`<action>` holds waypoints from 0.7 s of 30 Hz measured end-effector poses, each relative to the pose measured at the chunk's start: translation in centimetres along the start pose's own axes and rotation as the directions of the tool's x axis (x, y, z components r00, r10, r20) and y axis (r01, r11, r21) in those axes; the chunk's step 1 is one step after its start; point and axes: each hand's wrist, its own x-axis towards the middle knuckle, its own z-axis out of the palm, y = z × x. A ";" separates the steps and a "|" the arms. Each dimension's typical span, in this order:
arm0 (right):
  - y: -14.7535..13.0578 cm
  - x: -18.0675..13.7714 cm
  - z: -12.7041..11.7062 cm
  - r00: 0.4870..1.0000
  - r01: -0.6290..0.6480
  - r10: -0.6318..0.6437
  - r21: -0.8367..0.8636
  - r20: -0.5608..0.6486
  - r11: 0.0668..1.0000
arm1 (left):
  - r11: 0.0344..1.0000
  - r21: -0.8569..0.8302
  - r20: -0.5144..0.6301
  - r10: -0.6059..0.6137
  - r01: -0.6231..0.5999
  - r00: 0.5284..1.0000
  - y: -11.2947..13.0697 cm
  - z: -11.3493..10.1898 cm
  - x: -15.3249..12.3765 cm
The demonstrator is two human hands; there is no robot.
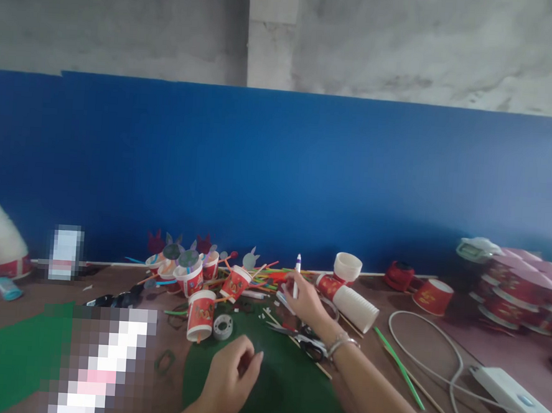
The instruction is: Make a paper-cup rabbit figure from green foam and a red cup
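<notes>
My right hand pinches a white marker pen with a purple band, held upright over the cluttered far part of the table. Near the front, my left hand is loosely curled above a dark green sheet, and I see nothing in its fingers. Between the hands and the wall lie a roll of tape and a red paper cup. Scissors with dark handles rest below my right wrist. Coloured sticks lie in a heap behind the pen.
Several red cups with animal-shaped cutouts stand at the back left. A stack of white cups lies on its side. At right are a white cable, a power strip and stacked red cups. A blue panel stands behind.
</notes>
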 end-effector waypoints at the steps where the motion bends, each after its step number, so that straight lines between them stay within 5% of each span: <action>1: -1.2 -0.9 0.1 0.998 0.032 -0.023 0.173 -0.058 0.984 | 0.991 -0.109 -0.011 -0.083 0.081 0.997 0.1 0.0 0.1; 4: -4.3 -3.8 0.9 0.985 0.165 -0.163 0.506 -0.050 0.846 | 0.915 -0.358 -0.003 -0.199 0.184 0.980 0.2 0.0 0.5; 8: -6.3 -6.4 1.9 0.968 0.228 -0.248 0.540 -0.036 0.810 | 0.855 -0.468 0.069 -0.215 0.222 0.974 0.2 0.0 0.9; 12: -6.3 -6.9 1.8 0.955 0.281 -0.283 0.556 -0.085 0.782 | 0.838 -0.492 0.011 -0.266 0.236 0.964 -0.4 -0.1 1.2; 15: -5.8 -6.6 0.8 0.987 0.161 -0.120 0.697 -0.109 0.698 | 0.810 -0.527 -0.052 -0.334 0.258 0.941 -1.0 0.0 1.4; 21: -4.6 -5.6 0.0 0.982 -0.161 0.155 0.913 0.110 0.374 | 0.754 -0.582 -0.030 -0.395 0.305 0.918 -1.6 0.7 1.4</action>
